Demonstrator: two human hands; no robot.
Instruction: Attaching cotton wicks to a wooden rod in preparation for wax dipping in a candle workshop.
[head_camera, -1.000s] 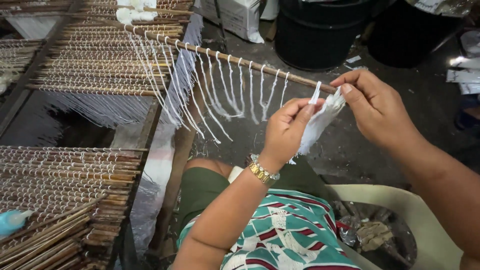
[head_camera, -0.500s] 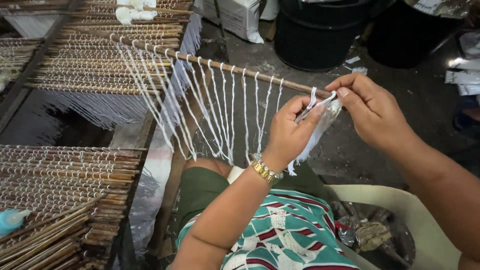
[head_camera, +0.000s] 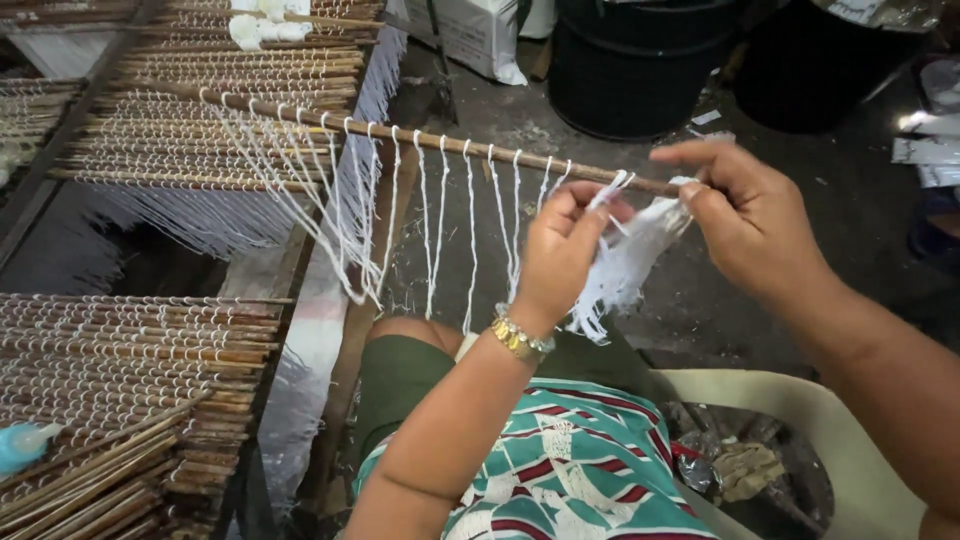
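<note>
From the head camera we see our left hand (head_camera: 562, 250) pinching a white string (head_camera: 610, 190) at the near end of the thin wooden stick (head_camera: 450, 145), fingers pressed together on it. Just right of that pinch, our right hand (head_camera: 750, 225) grips the stick's tip together with a bundle of loose white strings (head_camera: 625, 270). Left of both grips, tied strings (head_camera: 440, 220) hang in a row, and racks of strung sticks (head_camera: 130, 360) lie well beyond.

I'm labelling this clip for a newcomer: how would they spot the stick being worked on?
Start at the stacked racks of strung sticks. One thin brown stick juts out over the person's lap. Unlike the others, its end is held by the right hand.
</note>
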